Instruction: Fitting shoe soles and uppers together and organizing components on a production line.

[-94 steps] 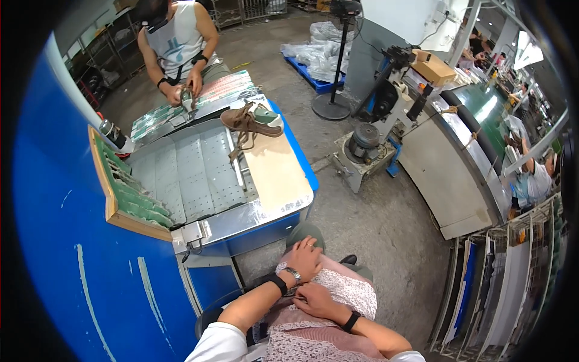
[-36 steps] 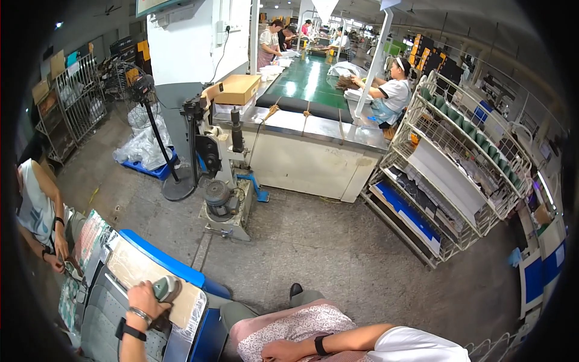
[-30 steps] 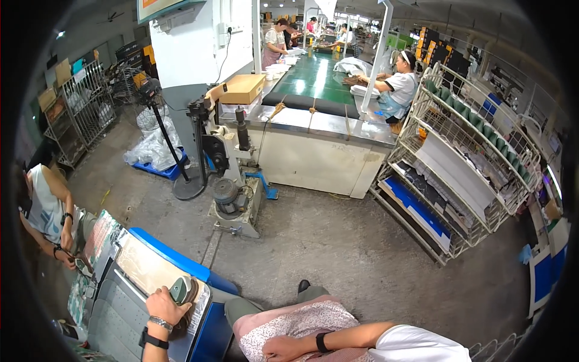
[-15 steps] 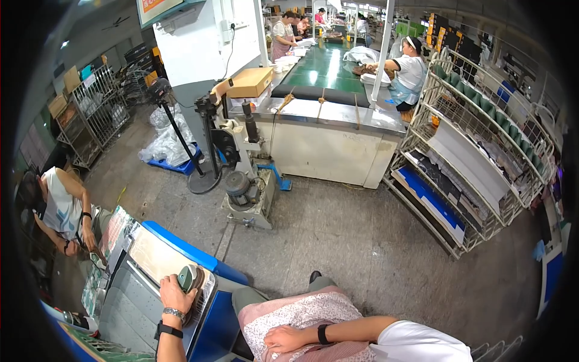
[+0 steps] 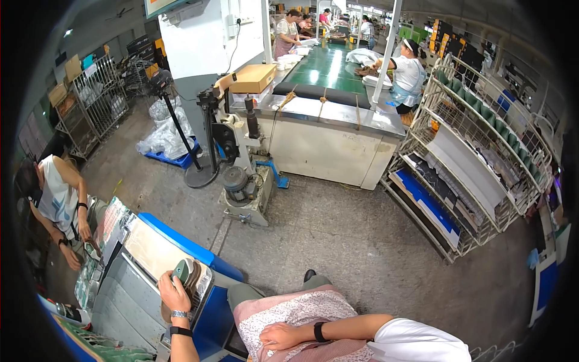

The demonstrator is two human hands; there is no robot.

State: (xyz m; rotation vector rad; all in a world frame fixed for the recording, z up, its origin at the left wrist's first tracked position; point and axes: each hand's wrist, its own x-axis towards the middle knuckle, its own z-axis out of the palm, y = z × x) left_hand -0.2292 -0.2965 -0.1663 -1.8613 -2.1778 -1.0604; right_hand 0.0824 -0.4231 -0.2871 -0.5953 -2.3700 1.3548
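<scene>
My left hand (image 5: 174, 294) grips a brown shoe upper on a green shoe last (image 5: 184, 273). The last's flat green top, which has a round hole, faces up. It stands over the front corner of the machine's work shelf (image 5: 149, 242), and my palm and fingers cover part of the upper. On my lap my right hand (image 5: 278, 336) lies palm down over the patterned pink apron (image 5: 304, 311), fingers loosely laid out and nothing seen in them.
Blue casing (image 5: 205, 250) edges the machine. Ahead stand a small motor unit (image 5: 242, 187) and a green conveyor table (image 5: 319, 69). A wire rack (image 5: 461, 163) holding green lasts and sheets is at right. A seated co-worker (image 5: 57, 193) handles material at left; others work along the conveyor.
The view has shifted slightly. My left hand and the lasted shoe have turned a little on the shelf, still in grip. The left co-worker's hands have moved apart. My right hand stays on my lap.
</scene>
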